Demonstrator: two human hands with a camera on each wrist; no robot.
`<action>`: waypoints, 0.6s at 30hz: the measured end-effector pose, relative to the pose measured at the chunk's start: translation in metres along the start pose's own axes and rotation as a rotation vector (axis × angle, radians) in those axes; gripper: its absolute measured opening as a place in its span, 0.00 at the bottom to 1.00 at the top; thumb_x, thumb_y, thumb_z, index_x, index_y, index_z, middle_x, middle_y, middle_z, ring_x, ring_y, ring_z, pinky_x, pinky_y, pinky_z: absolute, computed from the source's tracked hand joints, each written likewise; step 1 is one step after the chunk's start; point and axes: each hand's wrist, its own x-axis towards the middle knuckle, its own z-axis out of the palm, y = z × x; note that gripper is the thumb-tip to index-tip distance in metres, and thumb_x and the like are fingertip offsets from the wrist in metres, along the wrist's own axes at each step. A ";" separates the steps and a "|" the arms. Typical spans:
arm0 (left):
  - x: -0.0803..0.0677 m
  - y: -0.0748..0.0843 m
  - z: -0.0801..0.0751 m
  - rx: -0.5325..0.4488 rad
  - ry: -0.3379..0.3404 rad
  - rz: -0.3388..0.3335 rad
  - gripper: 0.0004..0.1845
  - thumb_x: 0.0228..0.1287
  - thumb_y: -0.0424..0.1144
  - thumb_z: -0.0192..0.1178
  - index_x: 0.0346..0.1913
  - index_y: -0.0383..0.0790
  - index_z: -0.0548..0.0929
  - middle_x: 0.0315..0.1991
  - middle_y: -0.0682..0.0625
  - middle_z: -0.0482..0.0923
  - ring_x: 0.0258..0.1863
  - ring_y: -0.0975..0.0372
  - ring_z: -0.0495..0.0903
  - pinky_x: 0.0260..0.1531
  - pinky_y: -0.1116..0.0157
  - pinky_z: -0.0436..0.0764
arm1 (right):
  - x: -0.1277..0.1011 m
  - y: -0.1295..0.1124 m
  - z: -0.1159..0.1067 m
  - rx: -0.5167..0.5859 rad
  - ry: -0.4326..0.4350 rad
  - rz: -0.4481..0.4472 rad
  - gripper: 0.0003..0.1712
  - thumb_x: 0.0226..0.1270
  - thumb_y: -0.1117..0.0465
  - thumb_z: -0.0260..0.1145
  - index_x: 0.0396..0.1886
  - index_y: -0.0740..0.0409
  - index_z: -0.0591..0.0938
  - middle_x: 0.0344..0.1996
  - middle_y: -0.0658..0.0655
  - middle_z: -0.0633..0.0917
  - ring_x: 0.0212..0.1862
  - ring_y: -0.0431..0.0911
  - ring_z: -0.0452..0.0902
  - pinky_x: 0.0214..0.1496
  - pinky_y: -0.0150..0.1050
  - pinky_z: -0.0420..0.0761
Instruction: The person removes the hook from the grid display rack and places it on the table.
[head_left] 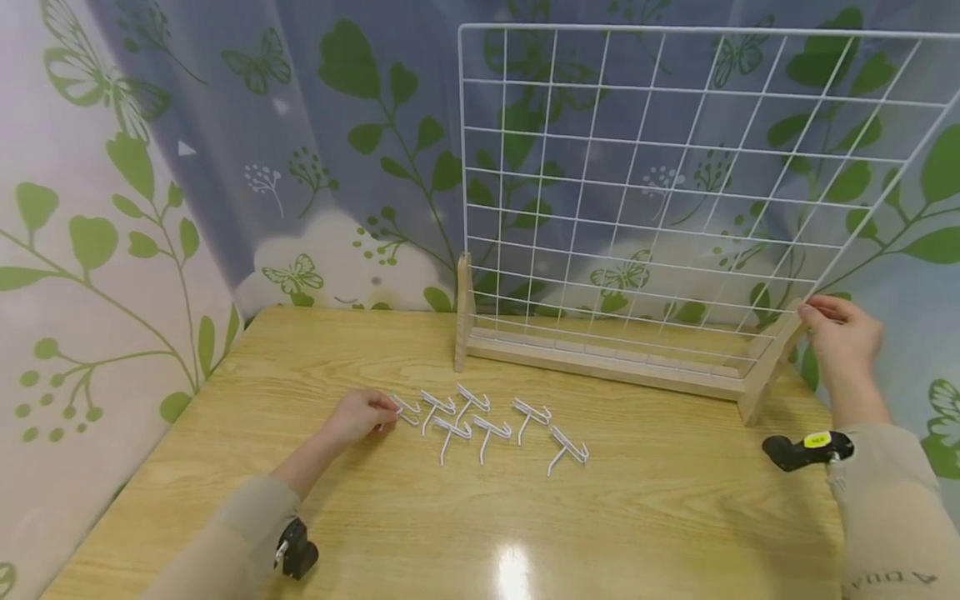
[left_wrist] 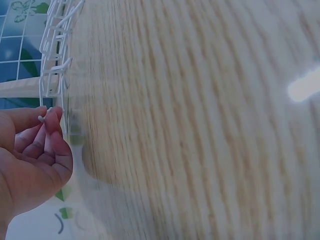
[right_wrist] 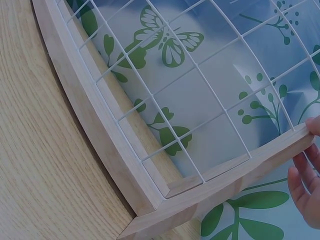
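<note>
Where the wooden table (head_left: 420,533) lies nearest the person, a broad stretch of bare top runs between the two sleeves. Farther in, the left hand (head_left: 358,415) rests on the wood with its fingers curled, pinching the end of the leftmost white hook (head_left: 406,409); the wrist view shows the wire tip between thumb and fingertips (left_wrist: 51,121). The other hooks (head_left: 495,425) lie in a loose row just to its right, apart from the table's edges. Beyond them stands the wire grid panel (head_left: 675,167) in its wooden base (head_left: 600,362), near the back edge and the leaf-print curtain (head_left: 337,125). The right hand (head_left: 843,329) grips the top of the base's right upright.
</note>
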 end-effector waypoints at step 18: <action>0.001 -0.002 0.003 0.029 0.022 0.020 0.05 0.56 0.30 0.62 0.34 0.30 0.83 0.21 0.49 0.77 0.20 0.63 0.70 0.22 0.69 0.70 | 0.000 0.000 0.001 0.003 0.016 0.008 0.11 0.64 0.61 0.61 0.28 0.35 0.77 0.25 0.35 0.74 0.28 0.29 0.70 0.26 0.17 0.70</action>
